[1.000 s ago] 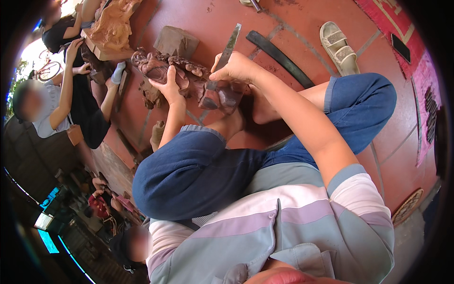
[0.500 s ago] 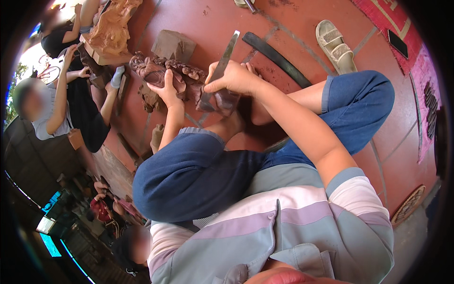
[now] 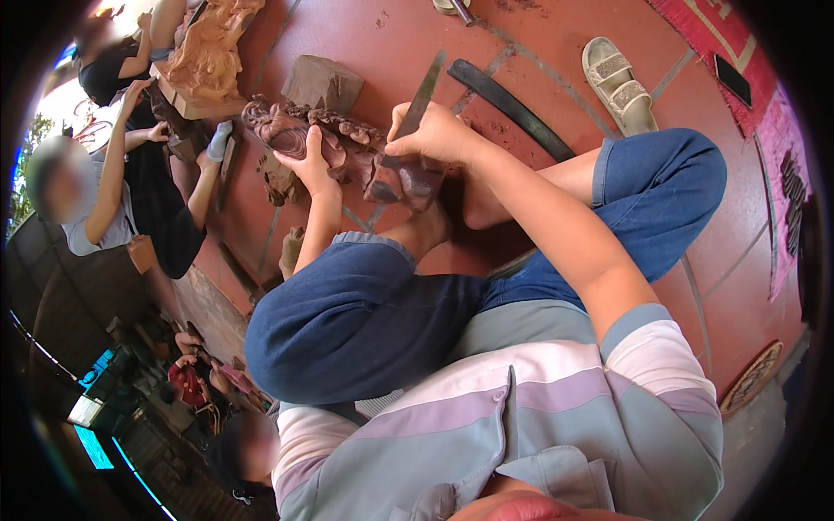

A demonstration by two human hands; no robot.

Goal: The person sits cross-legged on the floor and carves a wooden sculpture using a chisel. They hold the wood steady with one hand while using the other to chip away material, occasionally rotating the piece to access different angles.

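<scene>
A dark brown wood carving (image 3: 352, 149) with rounded, wavy relief lies in front of my crossed legs, slanting from upper left to lower right. My left hand (image 3: 311, 165) is closed on its left part, thumb raised along the carved surface. In my right hand (image 3: 427, 137) is a flat, tapering metal file (image 3: 422, 95), pinched between thumb and fingers. The far end of the file points up and away from me, while its near end is over the smooth right part of the carving. My bare foot is close beside the carving's right end.
A rough wooden block (image 3: 321, 82) stands behind the carving. A curved dark strip (image 3: 511, 108) lies on the tiled floor, with a sandal (image 3: 620, 85) beyond it. At right is a phone (image 3: 732, 80) on a red mat. A larger orange-brown carving (image 3: 213, 56) and co-workers are at left.
My right hand has shifted slightly up and to the right with the file, whose near end reaches less far over the carving. My left hand has kept its hold.
</scene>
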